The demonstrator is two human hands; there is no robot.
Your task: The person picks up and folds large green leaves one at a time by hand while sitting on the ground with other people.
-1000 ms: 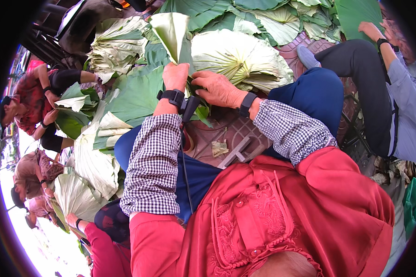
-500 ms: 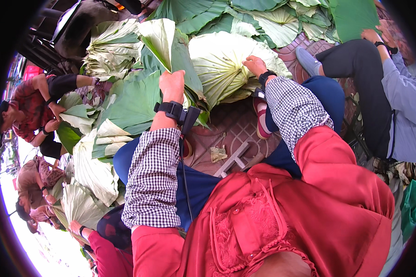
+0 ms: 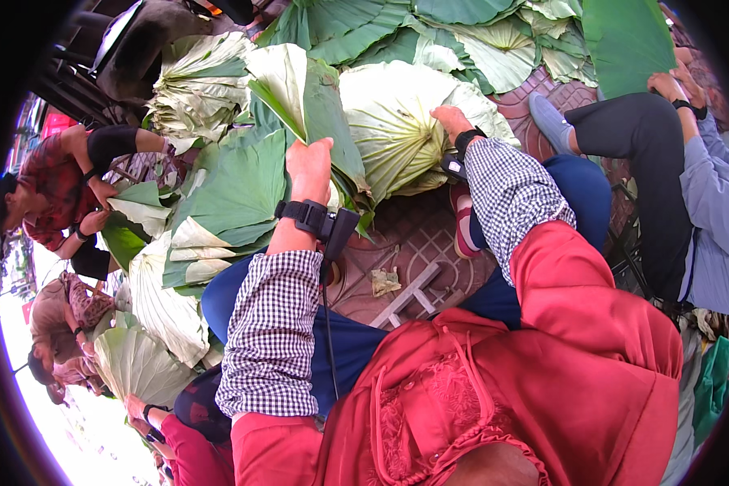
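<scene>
We see a big spread of lotus leaves (image 3: 429, 24) filling the far side of the scene, green tops and pale undersides mixed, overlapping w/ no bare ground between them. Near side is our own lap: red apron (image 3: 494, 389) over blue trousers (image 3: 356, 356), checked sleeves on both arms.

Next in size, a pale leaf (image 3: 397, 121) lies underside up at far centre-right, ribs fanning out from its middle. Our right hand (image 3: 450, 121) rests on top of it, palm down, fingers pointing far; we can't tell whether the fingers pinch anything or just press flat, since the hand is seen from behind. A black wrist strap w/ a small device sits just near of it.

Left of that, a folded leaf (image 3: 300, 89), green w/ pale inner face, stands up from the pile. Our left hand (image 3: 309, 166) is closed around its lower edge, fingers wrapped, leaf rising far-left from the fist. Black strap and box on that wrist too, cable running down the sleeve.

Between our knees, brick paving (image 3: 417, 239) shows, w/ a small leaf scrap (image 3: 385, 281) on it.

At left, another person in a red top (image 3: 44, 174) handles leaves; at right, a person in a light blue shirt (image 3: 717, 211) sits w/ dark trousers.
</scene>
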